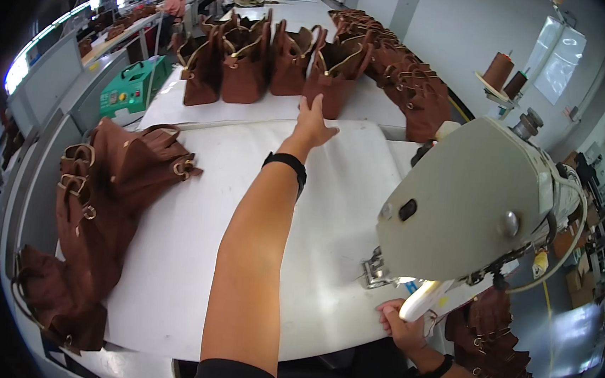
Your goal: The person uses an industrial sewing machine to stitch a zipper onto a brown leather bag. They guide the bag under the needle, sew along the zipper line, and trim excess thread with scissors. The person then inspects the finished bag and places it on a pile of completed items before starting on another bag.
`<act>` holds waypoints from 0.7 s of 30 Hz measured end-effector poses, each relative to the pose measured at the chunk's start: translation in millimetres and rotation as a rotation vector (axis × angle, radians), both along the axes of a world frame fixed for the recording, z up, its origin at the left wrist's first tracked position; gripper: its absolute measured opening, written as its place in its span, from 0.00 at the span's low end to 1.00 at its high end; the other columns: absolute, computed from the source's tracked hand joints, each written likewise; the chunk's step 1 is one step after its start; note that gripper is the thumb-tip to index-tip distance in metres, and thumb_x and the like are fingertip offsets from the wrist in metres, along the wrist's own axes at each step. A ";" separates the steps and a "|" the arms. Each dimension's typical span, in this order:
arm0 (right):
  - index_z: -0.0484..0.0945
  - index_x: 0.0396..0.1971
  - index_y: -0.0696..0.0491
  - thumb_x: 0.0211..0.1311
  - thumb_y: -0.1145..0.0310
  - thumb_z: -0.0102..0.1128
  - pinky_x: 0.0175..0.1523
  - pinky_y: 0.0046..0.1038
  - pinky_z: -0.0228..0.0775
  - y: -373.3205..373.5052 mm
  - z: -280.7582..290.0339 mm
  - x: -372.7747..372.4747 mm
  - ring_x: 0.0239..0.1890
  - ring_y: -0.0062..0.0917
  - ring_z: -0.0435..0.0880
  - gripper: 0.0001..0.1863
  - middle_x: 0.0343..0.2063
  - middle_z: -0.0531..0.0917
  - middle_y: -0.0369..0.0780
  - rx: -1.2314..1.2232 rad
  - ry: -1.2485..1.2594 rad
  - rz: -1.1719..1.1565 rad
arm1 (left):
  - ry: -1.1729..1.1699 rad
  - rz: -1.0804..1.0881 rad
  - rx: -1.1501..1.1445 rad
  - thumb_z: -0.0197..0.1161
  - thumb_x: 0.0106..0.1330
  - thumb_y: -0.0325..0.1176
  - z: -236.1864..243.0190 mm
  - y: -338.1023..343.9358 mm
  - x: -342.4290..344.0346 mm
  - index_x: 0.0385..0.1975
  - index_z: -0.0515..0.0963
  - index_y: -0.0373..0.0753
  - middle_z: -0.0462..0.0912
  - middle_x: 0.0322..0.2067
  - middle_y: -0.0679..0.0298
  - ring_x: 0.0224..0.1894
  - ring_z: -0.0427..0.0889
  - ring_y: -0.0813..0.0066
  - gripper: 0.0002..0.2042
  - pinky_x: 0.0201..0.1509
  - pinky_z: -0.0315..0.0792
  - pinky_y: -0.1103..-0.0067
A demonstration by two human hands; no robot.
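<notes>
My left hand is stretched far forward over the white table, its fingers spread and the tips at the lower front of a brown handbag. I cannot tell whether they touch it. That bag stands upright with its zipped top open. By the table's near edge, under the head of a grey sewing machine, my right hand has its fingers curled together. What they hold, if anything, is too small to make out. The machine's presser foot is just beyond this hand, with nothing under it.
More upright brown bags stand left of the reached one. Flattened brown bags line the left edge, others run along the far right, and a pile hangs below right. A green machine, thread cones and distant people are visible.
</notes>
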State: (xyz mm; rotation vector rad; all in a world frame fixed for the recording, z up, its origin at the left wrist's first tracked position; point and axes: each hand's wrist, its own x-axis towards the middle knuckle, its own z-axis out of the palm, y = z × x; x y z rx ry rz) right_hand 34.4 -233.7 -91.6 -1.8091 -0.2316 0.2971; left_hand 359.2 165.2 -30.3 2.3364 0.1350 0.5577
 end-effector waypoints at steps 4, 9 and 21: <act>0.84 0.37 0.57 0.75 0.66 0.58 0.26 0.15 0.65 10.2 15.8 0.4 0.21 0.09 0.73 0.11 0.23 0.80 0.31 0.037 0.051 -0.032 | 0.134 0.035 0.235 0.79 0.56 0.39 -8.5 25.3 -93.6 0.75 0.61 0.37 0.56 0.74 0.35 0.77 0.57 0.36 0.46 0.78 0.63 0.59; 0.83 0.35 0.54 0.77 0.64 0.57 0.23 0.13 0.61 10.4 4.3 4.1 0.19 0.09 0.71 0.12 0.22 0.79 0.30 0.073 0.009 0.034 | 0.107 0.237 0.500 0.77 0.57 0.39 12.9 69.3 -250.2 0.71 0.66 0.36 0.62 0.72 0.38 0.76 0.59 0.39 0.41 0.75 0.63 0.54; 0.82 0.35 0.57 0.76 0.67 0.57 0.27 0.16 0.61 6.6 -6.9 6.2 0.21 0.10 0.70 0.11 0.22 0.77 0.30 0.165 -0.168 0.130 | 0.026 1.307 0.864 0.78 0.58 0.44 112.3 241.8 -693.0 0.75 0.60 0.36 0.62 0.72 0.38 0.76 0.60 0.41 0.47 0.75 0.59 0.52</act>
